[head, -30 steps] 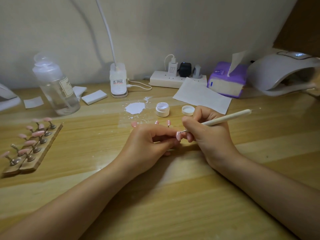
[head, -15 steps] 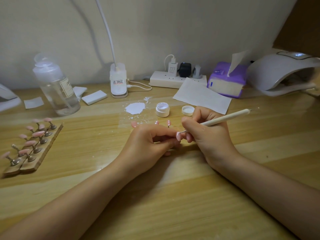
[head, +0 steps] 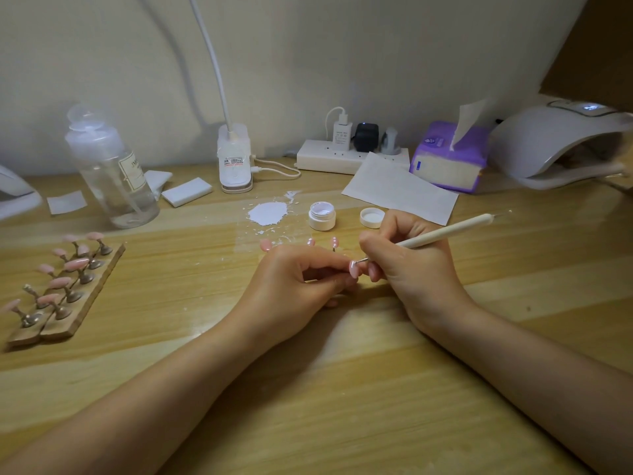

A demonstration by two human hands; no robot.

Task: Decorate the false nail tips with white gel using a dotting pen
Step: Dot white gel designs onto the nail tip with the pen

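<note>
The left hand (head: 294, 282) pinches a nail tip (head: 353, 269) steady on the table (head: 342, 406), so the right hand (head: 414, 269), clamped on the pen (head: 445, 234), can dot it. The gel pot (head: 322, 216) sits open just beyond (handy for reloading, I judge).

pen (head: 445, 232) | rear end slightly higher in frame, tip on nail tip (head: 353, 268) | right hand (head: 407, 265) | nudged upward, centre-right of frame

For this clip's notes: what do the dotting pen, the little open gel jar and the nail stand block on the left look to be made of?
Dotting pen: matte cream handle, probably plastic or painted wood, with a thin shiny tip that looks like metal.
Gel jar: opaque white, smooth, likely plastic; its lid lies beside it.
Stand block: brown, flat-sided, apparently wood, though the grain is too blurred to confirm; its posts look like dull metal.
</note>
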